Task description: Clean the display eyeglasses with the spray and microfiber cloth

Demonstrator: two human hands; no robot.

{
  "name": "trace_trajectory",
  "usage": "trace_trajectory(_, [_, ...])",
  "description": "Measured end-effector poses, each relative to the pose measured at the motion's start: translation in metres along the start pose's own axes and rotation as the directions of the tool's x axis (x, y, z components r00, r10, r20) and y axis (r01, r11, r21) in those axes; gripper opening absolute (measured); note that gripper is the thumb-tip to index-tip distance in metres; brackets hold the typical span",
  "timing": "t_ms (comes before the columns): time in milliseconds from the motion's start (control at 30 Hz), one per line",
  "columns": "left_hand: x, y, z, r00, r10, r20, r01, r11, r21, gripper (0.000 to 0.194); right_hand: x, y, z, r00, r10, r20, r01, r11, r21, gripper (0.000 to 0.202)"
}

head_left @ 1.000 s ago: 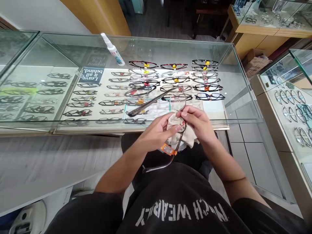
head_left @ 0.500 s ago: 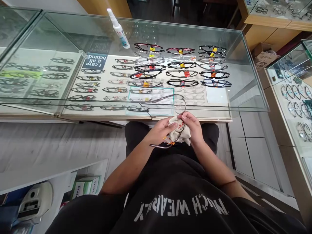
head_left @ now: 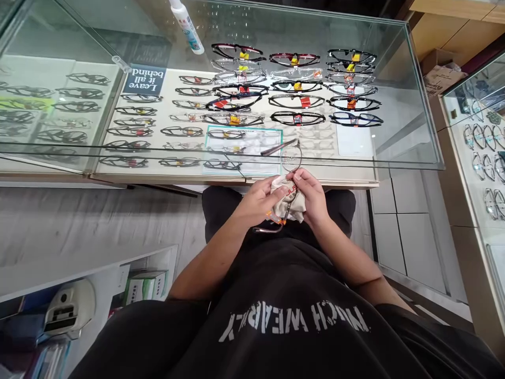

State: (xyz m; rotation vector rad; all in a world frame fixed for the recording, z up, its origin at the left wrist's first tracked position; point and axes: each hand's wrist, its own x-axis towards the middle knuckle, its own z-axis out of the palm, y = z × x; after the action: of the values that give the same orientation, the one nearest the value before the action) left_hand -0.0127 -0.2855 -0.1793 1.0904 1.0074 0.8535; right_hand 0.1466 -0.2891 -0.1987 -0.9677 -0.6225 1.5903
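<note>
A pair of thin-framed eyeglasses (head_left: 301,158) is held at the counter's near edge, one round lens toward the counter and the temples pointing left. An orange tag hangs on the near temple. My left hand (head_left: 258,201) is closed around a cream cleaning cloth (head_left: 299,206) with red print, pressing it over the nearer lens. My right hand (head_left: 311,196) pinches the frame near the bridge, with the cloth against its fingers. The fingertips partly hide the bridge and the covered lens.
A glass display counter (head_left: 311,178) spans the front, with rows of eyeglasses (head_left: 298,118) on and inside it. A white spray bottle (head_left: 188,29) stands at the back left. Another display case (head_left: 479,152) is at right; a shelf (head_left: 150,258) with boxes is at lower left.
The camera view has shifted, so the counter sits higher in the picture. The eyeglasses have turned slightly in my hands; both hands keep their hold.
</note>
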Motion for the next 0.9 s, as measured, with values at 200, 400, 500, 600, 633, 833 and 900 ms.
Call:
trace_trajectory(200, [0.010,-0.016,0.011,0.998,-0.025,-0.065,0.018,0.994,-0.111,0.053,-0.003,0.004,0.006,1.000,-0.004,-0.016,0.004,0.998,0.055,0.028])
trace_trajectory(400, [0.016,-0.008,0.014,0.999,-0.014,-0.043,0.008,0.990,-0.141,0.050,-0.006,-0.006,0.008,0.996,-0.032,-0.079,0.036,0.998,0.053,0.026])
trace_trajectory(500, [0.012,0.002,0.012,0.996,-0.068,0.063,0.082,0.964,-0.252,0.055,-0.008,-0.010,0.007,0.996,-0.052,-0.075,0.056,0.996,0.063,0.023])
trace_trajectory(600, [0.012,0.002,0.011,0.996,-0.060,0.063,0.073,0.973,-0.219,0.060,-0.008,-0.008,0.008,0.997,-0.066,-0.041,0.069,0.994,0.082,0.021])
trace_trajectory(633, [0.012,0.000,0.011,0.997,-0.051,0.050,0.060,0.979,-0.195,0.061,-0.008,-0.007,0.008,0.998,-0.062,-0.034,0.065,0.994,0.084,0.022])
trace_trajectory(833, [0.017,-0.006,0.011,0.998,0.030,-0.064,-0.032,0.999,-0.030,0.060,-0.004,-0.001,0.009,0.997,-0.052,-0.048,0.055,0.997,0.053,0.031])
trace_trajectory(900, [0.015,-0.001,0.009,1.000,0.008,-0.023,-0.009,0.999,-0.048,0.059,-0.002,0.000,0.007,0.998,-0.046,-0.053,0.046,0.999,0.002,0.033])
